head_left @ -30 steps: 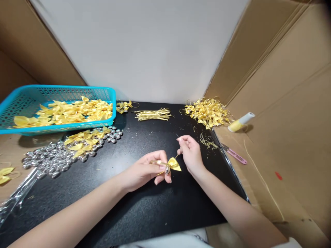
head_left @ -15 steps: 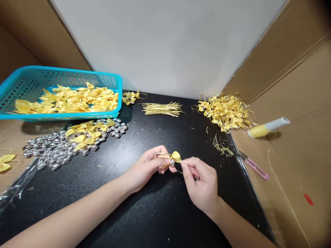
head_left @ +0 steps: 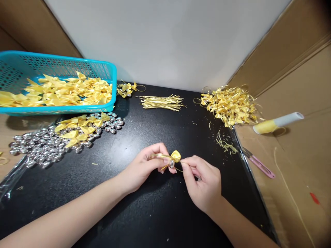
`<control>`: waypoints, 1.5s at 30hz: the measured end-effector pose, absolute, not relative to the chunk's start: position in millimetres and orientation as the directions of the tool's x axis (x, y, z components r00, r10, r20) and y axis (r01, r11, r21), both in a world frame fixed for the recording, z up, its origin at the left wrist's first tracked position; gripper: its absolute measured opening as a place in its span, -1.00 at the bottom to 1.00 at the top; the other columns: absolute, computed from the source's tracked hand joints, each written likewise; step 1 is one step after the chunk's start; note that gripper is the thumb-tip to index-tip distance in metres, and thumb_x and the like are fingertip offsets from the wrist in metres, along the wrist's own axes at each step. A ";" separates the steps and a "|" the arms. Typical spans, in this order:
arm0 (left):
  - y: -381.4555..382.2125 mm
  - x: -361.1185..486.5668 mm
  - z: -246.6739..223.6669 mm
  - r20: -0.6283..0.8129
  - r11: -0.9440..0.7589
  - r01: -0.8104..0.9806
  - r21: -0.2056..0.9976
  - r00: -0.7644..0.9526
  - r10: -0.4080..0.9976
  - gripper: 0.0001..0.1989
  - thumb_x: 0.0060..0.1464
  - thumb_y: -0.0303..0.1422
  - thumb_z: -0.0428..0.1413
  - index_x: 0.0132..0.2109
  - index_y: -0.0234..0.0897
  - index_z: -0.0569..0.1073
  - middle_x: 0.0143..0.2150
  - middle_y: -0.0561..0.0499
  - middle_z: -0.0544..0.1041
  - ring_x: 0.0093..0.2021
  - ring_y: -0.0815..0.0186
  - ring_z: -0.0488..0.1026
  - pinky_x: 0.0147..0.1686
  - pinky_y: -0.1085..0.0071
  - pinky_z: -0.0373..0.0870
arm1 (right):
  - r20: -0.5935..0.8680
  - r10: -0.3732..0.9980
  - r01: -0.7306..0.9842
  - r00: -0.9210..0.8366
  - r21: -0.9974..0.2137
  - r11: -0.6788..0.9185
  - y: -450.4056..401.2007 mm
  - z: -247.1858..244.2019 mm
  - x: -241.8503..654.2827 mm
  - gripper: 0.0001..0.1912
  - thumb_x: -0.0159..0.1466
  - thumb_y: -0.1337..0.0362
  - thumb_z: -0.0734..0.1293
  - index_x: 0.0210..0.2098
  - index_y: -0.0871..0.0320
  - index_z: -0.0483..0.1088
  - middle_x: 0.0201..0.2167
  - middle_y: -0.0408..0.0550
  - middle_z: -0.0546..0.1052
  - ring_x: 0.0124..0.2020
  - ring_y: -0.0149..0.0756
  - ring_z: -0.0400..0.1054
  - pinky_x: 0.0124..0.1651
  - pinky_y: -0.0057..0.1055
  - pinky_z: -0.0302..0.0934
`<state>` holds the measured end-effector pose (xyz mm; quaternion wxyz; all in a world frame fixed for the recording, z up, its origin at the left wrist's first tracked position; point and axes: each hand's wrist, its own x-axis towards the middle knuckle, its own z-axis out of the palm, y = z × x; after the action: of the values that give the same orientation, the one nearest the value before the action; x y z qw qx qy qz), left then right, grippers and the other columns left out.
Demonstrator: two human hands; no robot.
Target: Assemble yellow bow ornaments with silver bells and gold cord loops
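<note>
Low over the middle of the black table, my left hand (head_left: 148,167) pinches a yellow ribbon bow (head_left: 176,156) and a silver bead (head_left: 171,164) between thumb and fingers. A gold wire passes from the bow to my right hand (head_left: 204,181), whose thumb and forefinger are closed on it just right of the bow. The far ends of the wire are partly hidden by my fingers.
A blue basket (head_left: 64,109) of yellow bows stands at the left, above silver beads (head_left: 43,146). Gold wires (head_left: 162,102) lie at the back. At the right are finished-looking bows (head_left: 230,105), wire scraps (head_left: 225,144), a pink-handled tool (head_left: 262,167) and a grey tube (head_left: 288,119).
The view has shifted slightly, so the basket and beads sit farther left and higher. Both hands keep their grip, with the bow almost unmoved between them.
</note>
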<state>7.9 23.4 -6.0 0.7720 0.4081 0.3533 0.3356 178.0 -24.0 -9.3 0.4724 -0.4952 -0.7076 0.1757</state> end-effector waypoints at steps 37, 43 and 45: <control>22.4 6.3 -10.1 -0.271 0.471 -0.226 0.853 0.579 0.769 -0.83 -0.01 -0.36 0.22 -0.44 -0.28 0.38 -0.51 0.03 0.58 -0.48 0.40 0.34 -0.45 0.46 0.16 | 0.461 0.887 0.535 -0.028 -0.742 0.403 -26.6 -10.8 174.3 -0.84 0.27 0.49 0.24 -0.39 0.18 0.38 -0.62 -0.23 0.40 -0.70 -0.57 0.17 -0.62 -0.61 0.08; 23.1 6.0 -10.2 -0.260 0.473 -0.224 0.852 0.605 0.753 -0.83 0.02 -0.38 0.21 -0.42 -0.28 0.36 -0.49 0.05 0.59 -0.46 0.40 0.36 -0.44 0.48 0.17 | 0.462 0.886 0.494 -0.046 -0.760 0.422 -26.3 -10.7 174.5 -0.84 0.27 0.50 0.24 -0.40 0.21 0.38 -0.57 -0.16 0.47 -0.65 -0.57 0.26 -0.57 -0.64 0.14; 23.7 6.1 -10.5 -0.261 0.476 -0.216 0.853 0.613 0.746 -0.84 0.02 -0.39 0.21 -0.42 -0.28 0.36 -0.49 0.05 0.59 -0.46 0.40 0.37 -0.44 0.48 0.17 | 0.460 0.886 0.482 -0.054 -0.765 0.427 -25.9 -10.8 174.4 -0.84 0.27 0.51 0.24 -0.40 0.22 0.38 -0.56 -0.14 0.49 -0.63 -0.56 0.29 -0.55 -0.64 0.16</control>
<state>6.1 23.7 -10.5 0.7970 0.4136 0.3203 0.3019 174.4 -25.9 -10.8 0.4800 -0.4923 -0.6950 0.2104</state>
